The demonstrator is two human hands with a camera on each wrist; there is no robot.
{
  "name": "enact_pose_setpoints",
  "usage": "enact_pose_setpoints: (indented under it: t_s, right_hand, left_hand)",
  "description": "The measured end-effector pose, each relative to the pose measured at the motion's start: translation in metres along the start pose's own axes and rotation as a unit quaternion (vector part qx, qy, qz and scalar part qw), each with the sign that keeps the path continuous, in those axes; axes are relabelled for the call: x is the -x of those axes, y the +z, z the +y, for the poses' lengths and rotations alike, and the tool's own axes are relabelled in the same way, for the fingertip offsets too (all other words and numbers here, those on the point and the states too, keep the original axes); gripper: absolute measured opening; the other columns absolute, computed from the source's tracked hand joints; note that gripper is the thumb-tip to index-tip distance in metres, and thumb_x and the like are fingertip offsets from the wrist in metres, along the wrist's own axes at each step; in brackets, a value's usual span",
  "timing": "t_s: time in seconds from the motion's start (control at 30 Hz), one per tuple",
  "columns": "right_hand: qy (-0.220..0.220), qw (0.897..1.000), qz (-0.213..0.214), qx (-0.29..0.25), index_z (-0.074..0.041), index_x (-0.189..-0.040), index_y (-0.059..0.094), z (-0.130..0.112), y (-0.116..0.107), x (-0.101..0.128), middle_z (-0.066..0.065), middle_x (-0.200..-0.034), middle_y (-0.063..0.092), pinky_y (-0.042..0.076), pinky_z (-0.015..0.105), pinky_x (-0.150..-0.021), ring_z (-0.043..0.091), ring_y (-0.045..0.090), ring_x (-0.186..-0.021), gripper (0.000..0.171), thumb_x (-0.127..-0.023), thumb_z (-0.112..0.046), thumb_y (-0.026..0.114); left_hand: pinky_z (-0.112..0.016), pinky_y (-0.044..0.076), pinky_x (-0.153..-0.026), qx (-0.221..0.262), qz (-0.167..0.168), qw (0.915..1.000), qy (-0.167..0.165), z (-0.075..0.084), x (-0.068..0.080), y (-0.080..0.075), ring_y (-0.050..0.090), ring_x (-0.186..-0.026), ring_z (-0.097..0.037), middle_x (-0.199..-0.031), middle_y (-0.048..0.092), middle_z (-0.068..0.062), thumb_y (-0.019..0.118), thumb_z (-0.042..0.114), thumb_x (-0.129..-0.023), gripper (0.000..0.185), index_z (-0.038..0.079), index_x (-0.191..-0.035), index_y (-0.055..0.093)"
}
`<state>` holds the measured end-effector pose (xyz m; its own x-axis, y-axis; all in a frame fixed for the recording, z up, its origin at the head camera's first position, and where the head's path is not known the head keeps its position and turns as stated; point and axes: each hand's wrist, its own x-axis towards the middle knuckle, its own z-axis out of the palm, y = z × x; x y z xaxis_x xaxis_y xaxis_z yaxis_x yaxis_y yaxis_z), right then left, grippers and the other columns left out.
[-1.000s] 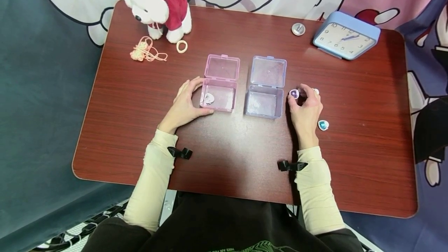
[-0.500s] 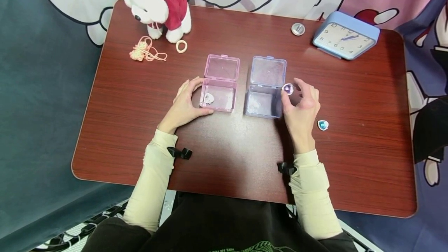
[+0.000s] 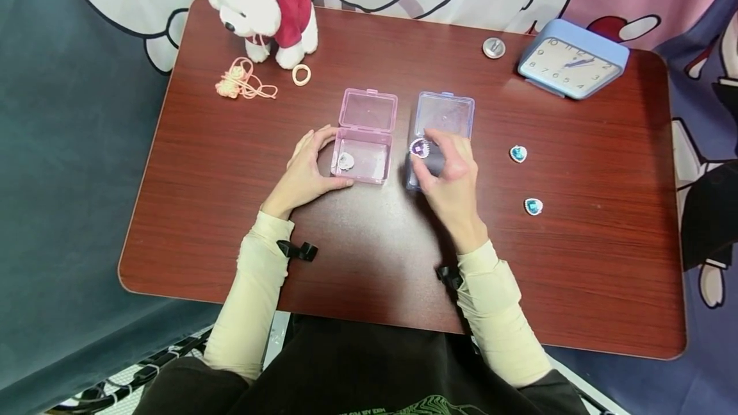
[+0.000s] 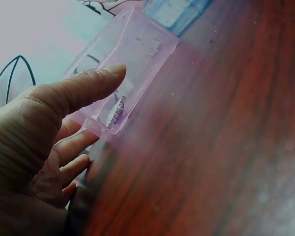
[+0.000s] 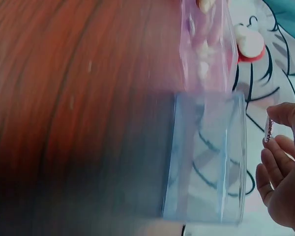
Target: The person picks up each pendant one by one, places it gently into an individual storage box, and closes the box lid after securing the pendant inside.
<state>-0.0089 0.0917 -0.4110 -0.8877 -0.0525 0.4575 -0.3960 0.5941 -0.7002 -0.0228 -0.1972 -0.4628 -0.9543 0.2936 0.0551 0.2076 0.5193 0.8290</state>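
Note:
In the head view my left hand holds the left end of a clear pink box, thumb at the front and fingers at the back corner. Its lid stands open. Inside lies a gem with a pale beaded rim; purple shows on this rimmed gem in the left wrist view. My right hand pinches a purple gem with a white beaded rim between thumb and index finger. It is over a clear blue box with a raised lid, partly hidden by the hand.
Two turquoise heart-shaped gems lie to the right of the boxes. At the back are a plush dog, a tangle of peach cord, a cream ring, a round silver piece and a blue clock.
My right hand has lifted the purple gem from the right side and carried it left over the blue box, uncovering a turquoise gem. The left hand has stayed at the pink box.

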Motion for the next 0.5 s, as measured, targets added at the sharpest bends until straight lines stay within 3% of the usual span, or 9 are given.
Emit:
enact_pose_setpoints:
  t_s: [0.5]
  right_hand:
    - [-0.033,0.998,-0.050,-0.017,0.004,-0.127,0.068,-0.009,0.023,-0.002,0.021,-0.115,0.073,0.049,0.050,-0.095,0.039,0.062,-0.106,0.042,-0.089,-0.008,0.082]
  left_hand:
    - [-0.033,0.007,-0.130,0.000,0.000,1.0000,-0.003,0.002,-0.002,-0.001,0.035,-0.154,-0.021,-0.155,0.057,-0.007,0.099,0.031,-0.071,0.095,0.015,-0.152,0.051]
